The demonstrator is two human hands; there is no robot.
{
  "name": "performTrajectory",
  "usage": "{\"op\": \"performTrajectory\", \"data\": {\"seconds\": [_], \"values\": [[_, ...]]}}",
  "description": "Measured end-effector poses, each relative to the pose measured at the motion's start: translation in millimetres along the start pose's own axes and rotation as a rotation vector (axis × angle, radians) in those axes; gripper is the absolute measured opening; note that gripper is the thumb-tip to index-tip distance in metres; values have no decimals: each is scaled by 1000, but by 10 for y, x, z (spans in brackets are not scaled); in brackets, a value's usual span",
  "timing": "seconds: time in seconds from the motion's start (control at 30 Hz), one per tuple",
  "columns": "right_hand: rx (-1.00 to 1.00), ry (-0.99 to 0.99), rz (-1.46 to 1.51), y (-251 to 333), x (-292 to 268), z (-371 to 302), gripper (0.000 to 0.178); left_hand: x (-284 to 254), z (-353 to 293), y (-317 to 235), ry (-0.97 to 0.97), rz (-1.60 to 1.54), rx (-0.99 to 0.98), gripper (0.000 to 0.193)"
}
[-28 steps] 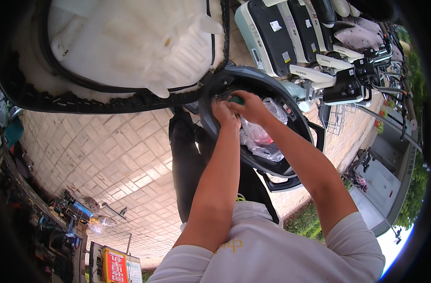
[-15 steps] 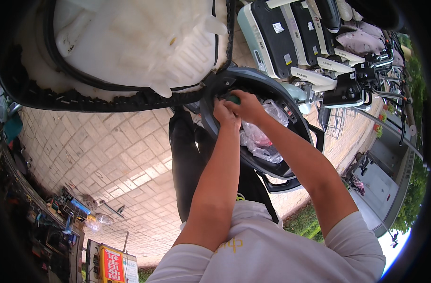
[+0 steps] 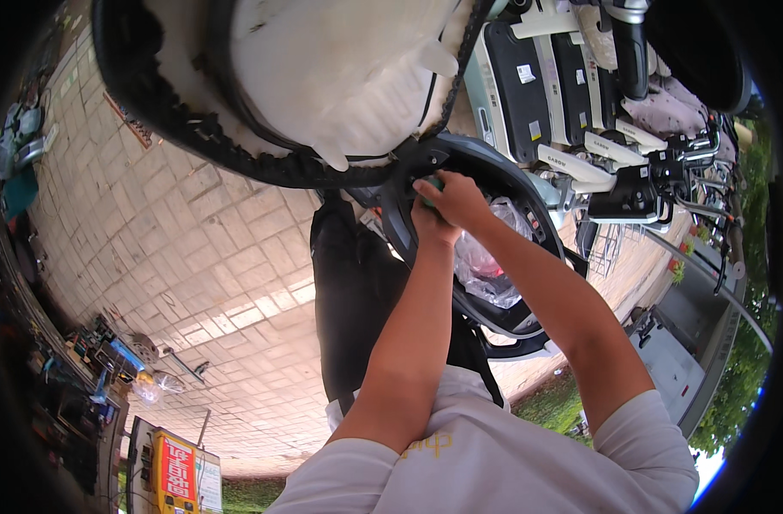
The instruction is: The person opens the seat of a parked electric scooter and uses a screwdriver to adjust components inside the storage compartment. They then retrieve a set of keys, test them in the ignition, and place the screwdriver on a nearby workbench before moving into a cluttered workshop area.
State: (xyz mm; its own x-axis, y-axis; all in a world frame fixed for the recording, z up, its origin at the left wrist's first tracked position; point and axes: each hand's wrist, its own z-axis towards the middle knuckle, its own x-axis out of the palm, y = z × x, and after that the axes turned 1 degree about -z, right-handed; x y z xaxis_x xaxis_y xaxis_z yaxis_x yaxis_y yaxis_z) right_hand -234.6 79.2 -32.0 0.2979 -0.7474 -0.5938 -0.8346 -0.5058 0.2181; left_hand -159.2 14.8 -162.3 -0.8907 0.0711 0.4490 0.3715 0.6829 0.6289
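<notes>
Both my hands are together at the hinge end of a scooter's black under-seat storage compartment (image 3: pixel 540 199). My right hand (image 3: pixel 457 202) is closed around a small green thing (image 3: pixel 433 187), mostly covered by the fingers; its kind does not show. Just below and against it is my left hand (image 3: pixel 432 224), whose fingers are largely hidden. Crumpled clear plastic bags (image 3: pixel 498 287) with something pink inside lie in the compartment by my right wrist. The raised seat (image 3: pixel 349 86) shows its pale plastic underside and black rim beyond my hands.
Several parked scooters (image 3: pixel 528 94) stand at the far right. Brick paving (image 3: pixel 237 291) spreads to the left. Tools and parts (image 3: pixel 122 360) lie at the lower left, near a red and yellow sign (image 3: pixel 176 471). A grey-white cargo vehicle (image 3: pixel 666 355) is at the right.
The view has shifted, so the seat and compartment sit further right in the picture. My right thumb and fingers have changed position over the green thing; both hands remain at the compartment's hinge end.
</notes>
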Motion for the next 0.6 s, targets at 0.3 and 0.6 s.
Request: {"op": "performTrajectory", "data": {"seconds": [0.3, 0.6], "values": [[-475, -212, -220, -45, 77, -134, 55, 157, -44, 85, 6, 132, 194, 39], [-530, -358, -459, 175, -42, -162, 42, 270, 3, 73, 166, 6, 144, 33]]}}
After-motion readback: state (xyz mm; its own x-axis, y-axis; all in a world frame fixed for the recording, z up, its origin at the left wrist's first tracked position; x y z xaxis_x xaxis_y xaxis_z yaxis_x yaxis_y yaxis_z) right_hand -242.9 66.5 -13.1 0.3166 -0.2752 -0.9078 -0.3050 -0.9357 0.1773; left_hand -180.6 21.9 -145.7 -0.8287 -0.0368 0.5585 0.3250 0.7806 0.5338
